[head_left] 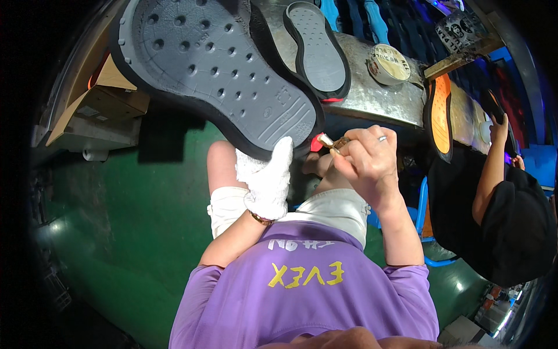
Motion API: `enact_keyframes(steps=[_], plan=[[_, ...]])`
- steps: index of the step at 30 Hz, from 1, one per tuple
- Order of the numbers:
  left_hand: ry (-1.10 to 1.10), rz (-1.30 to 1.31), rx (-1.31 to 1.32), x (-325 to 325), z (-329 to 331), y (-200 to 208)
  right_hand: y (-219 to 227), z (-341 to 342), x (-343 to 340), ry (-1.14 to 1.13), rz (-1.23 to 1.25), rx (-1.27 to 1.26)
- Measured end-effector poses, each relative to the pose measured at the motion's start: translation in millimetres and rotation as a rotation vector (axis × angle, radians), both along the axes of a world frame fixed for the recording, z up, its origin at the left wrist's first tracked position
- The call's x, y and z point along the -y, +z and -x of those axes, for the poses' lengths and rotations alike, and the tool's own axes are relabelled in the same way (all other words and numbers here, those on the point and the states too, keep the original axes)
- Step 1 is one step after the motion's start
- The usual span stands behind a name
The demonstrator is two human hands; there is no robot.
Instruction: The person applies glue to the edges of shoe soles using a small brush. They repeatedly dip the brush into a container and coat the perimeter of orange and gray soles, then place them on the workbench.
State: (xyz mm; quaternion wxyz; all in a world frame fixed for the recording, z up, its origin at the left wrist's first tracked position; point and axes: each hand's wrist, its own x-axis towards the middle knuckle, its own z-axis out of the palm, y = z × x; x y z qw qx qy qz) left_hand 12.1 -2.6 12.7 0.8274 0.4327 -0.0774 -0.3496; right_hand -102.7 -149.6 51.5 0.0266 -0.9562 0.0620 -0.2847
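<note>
Fingers of your white-gloved left hand pinch the near end of the large grey perforated shoe sole with black rim, whose long axis runs up and away to your left. Your bare right hand, just right of that end, is closed around a small brown-handled brush aimed at the sole's edge.
</note>
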Motion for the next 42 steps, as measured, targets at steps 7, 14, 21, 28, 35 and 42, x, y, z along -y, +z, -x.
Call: enact_keyframes(steps=[7,14,21,28,35,42], plan=[[0.107,-0.087,0.082,0,3,1,5,11,-21,0.046,-0.08,-0.05],[0.026,-0.054,0.058,-11,4,6,11,23,-29,-0.021,-0.091,0.013],[0.099,-0.092,0.025,-15,15,12,13,27,-24,-0.075,-0.026,0.019],[0.176,-0.115,0.265,-16,14,-12,13,39,-19,-0.153,-0.026,0.059],[0.167,-0.145,0.361,-21,18,-5,20,37,-29,-0.087,0.007,0.032],[0.035,-0.074,0.16,-25,24,13,20,39,-48,0.009,0.008,-0.003]])
